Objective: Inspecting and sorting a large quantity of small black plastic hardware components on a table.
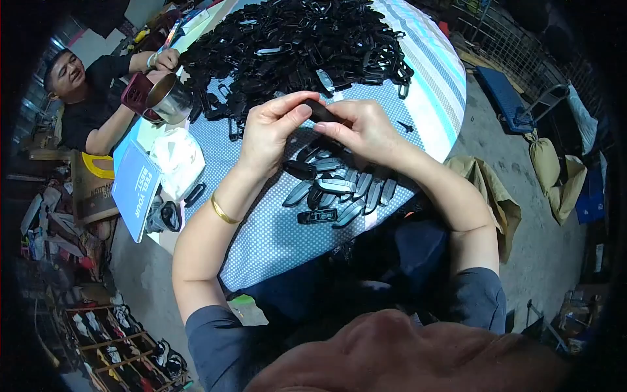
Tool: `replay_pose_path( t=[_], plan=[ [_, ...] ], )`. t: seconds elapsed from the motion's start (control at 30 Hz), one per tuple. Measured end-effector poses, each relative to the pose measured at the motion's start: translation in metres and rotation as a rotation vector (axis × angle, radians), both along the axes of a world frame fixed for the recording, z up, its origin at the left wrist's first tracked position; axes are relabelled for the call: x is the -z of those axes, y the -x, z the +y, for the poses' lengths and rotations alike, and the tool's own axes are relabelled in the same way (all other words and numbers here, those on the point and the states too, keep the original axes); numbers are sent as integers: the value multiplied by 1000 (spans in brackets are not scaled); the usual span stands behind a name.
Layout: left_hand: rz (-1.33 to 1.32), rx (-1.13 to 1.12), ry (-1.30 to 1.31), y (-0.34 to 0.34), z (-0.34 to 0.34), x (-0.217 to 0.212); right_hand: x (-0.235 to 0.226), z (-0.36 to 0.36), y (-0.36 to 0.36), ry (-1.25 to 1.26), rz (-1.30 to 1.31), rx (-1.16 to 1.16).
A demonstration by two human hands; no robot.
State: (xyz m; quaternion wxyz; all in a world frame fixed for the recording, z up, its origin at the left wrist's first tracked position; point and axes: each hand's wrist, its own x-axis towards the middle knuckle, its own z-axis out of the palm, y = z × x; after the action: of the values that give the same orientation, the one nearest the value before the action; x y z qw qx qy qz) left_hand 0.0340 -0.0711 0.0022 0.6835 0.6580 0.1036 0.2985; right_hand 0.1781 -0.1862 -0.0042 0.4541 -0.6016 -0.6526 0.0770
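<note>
My left hand (271,127) and my right hand (366,130) meet over the table and both pinch one small black plastic clip (321,112) between thumbs and fingers. A gold bangle (222,210) sits on my left wrist. Just below the hands lies a small group of dark and silver oblong clip parts (343,193) on the dotted cloth. A large heap of black clips (294,42) covers the far half of the round table (274,242).
Another person (85,98) sits at the far left holding a steel cup (170,98). A blue booklet (136,189), a white bag (177,160) and a black tape roll (166,215) lie on the table's left side. Sacks (555,170) and a blue cart (506,98) stand right.
</note>
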Motion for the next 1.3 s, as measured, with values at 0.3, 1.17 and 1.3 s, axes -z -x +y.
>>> replay_pose_path(
  t=[0.3, 1.17, 1.3],
  plan=[
    [269, 160, -275, 6, 5, -25, -17, -8, -57, 107, -274, -25],
    [288, -68, -359, -17, 3, 11, 3, 6, -9, 38, 121, 57],
    [187, -10, 11, -12, -4, 8, 6, 7, -8, -33, 74, 110]
  ],
)
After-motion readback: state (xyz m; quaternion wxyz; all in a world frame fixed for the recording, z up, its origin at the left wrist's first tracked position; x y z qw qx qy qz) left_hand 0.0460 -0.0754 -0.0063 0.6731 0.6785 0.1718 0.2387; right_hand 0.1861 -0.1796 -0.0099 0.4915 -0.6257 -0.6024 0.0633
